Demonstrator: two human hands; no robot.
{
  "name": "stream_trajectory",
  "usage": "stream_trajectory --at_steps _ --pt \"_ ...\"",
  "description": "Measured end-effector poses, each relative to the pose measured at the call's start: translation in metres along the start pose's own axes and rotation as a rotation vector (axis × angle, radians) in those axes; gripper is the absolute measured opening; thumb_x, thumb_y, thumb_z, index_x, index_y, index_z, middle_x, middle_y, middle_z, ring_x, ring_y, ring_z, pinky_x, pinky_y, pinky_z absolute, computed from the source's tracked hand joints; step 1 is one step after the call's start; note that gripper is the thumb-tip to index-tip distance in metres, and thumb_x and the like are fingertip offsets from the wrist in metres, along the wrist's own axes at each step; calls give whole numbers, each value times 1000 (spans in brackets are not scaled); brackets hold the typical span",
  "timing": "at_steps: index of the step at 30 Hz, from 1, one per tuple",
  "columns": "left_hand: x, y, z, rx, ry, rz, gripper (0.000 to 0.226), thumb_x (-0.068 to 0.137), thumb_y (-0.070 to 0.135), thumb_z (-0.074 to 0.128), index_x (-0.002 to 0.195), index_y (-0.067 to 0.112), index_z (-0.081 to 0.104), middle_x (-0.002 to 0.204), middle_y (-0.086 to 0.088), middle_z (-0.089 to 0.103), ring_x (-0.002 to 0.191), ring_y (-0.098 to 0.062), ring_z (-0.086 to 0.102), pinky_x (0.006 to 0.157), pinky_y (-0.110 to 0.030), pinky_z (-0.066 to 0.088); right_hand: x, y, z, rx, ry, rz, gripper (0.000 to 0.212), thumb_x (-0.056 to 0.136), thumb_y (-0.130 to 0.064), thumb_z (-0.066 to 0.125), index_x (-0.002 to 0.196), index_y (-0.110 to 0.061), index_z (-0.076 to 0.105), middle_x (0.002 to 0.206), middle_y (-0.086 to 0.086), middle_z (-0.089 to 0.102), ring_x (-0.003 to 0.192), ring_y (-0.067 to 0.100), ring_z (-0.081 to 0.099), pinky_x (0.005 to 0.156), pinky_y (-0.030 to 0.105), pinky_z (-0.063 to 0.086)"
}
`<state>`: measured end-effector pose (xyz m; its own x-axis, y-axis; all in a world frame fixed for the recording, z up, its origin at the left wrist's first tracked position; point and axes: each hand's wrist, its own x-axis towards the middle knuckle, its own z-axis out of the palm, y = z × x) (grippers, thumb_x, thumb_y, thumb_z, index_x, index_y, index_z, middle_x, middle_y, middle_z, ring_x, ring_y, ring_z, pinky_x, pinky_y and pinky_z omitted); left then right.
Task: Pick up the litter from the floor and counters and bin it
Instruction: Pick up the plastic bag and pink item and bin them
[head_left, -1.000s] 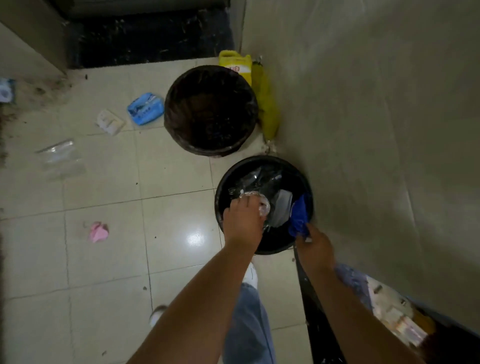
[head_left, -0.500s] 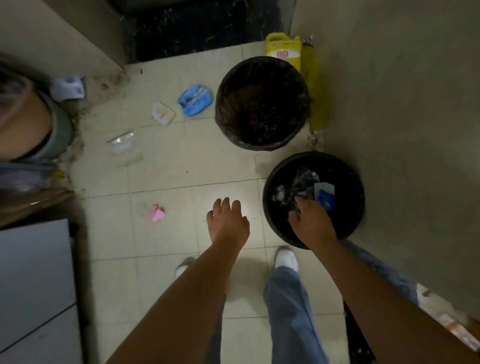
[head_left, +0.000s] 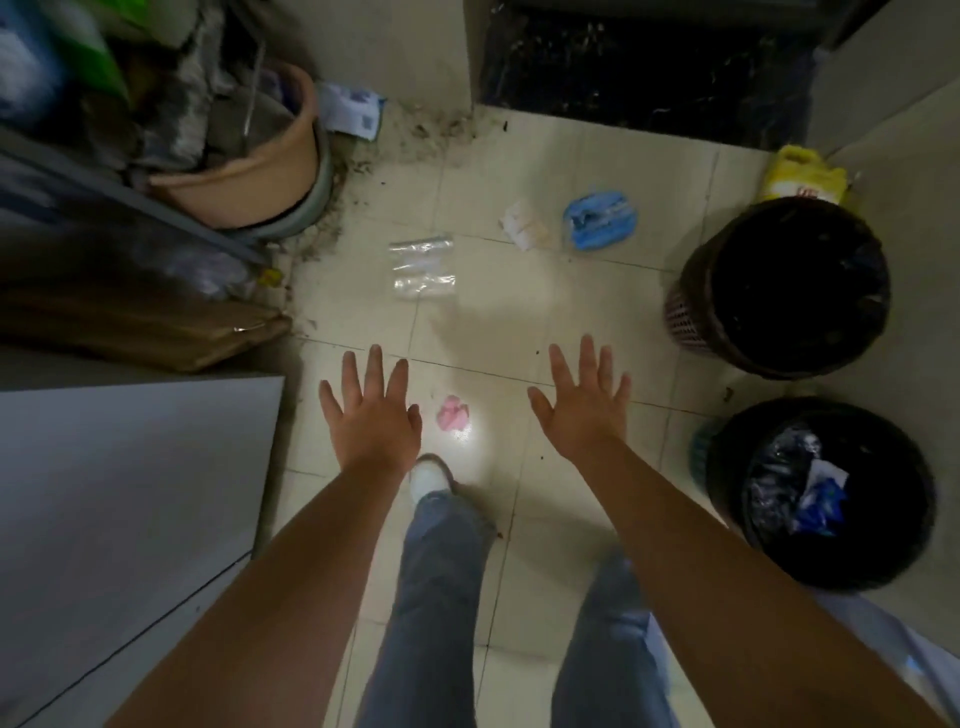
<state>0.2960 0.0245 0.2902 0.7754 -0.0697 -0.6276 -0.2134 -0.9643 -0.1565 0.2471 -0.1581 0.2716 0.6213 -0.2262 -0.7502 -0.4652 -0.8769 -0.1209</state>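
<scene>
The tiled floor (head_left: 519, 322) carries all the litter still to be gathered. At three to four o'clock from the hands stand two dark bins; the nearer bin (head_left: 727, 467) already holds wrappers, and the farther bin (head_left: 696, 291) looks dark inside. At twelve o'clock lies a clear plastic bag (head_left: 422, 267), long axis running away from the person. Toward one o'clock sit a blue packet (head_left: 600, 221) and a pale wrapper (head_left: 524, 228) side by side. The left hand (head_left: 371, 415) and right hand (head_left: 582, 405) hover spread flat, fingers straight, holding nothing. Between them, just off the left hand's three o'clock, rests a crumpled pink scrap (head_left: 453, 413), so the left hand is likely nearer for the pickup.
</scene>
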Motion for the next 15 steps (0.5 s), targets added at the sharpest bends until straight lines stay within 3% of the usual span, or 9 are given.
stream_trajectory --at_steps 4,9,15 --pt "43 -54 -40 -26 69 -15 57 101 37 32 152 25 11 163 -2 -2 150 -28 -7 121 -51 4 22 -72 -28 4 49 -52 63 97 -50 17 150 -25 -8 159 10 -19 147 30 -16 120 48 -4" --pt "92 -70 -61 -24 79 42 55 101 38 31 151 26 12 163 0 -3 150 -28 -8 121 -50 3 59 -101 -52 -44 63 -94 63 98 -48 18 150 -24 -9 159 10 -18 147 29 -16 121 48 -4" --pt "164 -66 -14 1 2 88 56 101 35 34 151 24 13 163 -2 -4 149 -29 -10 121 -50 3 124 -103 -1 -139 4 -118 63 98 -46 21 150 -24 -9 159 10 -17 147 30 -16 121 46 -5"
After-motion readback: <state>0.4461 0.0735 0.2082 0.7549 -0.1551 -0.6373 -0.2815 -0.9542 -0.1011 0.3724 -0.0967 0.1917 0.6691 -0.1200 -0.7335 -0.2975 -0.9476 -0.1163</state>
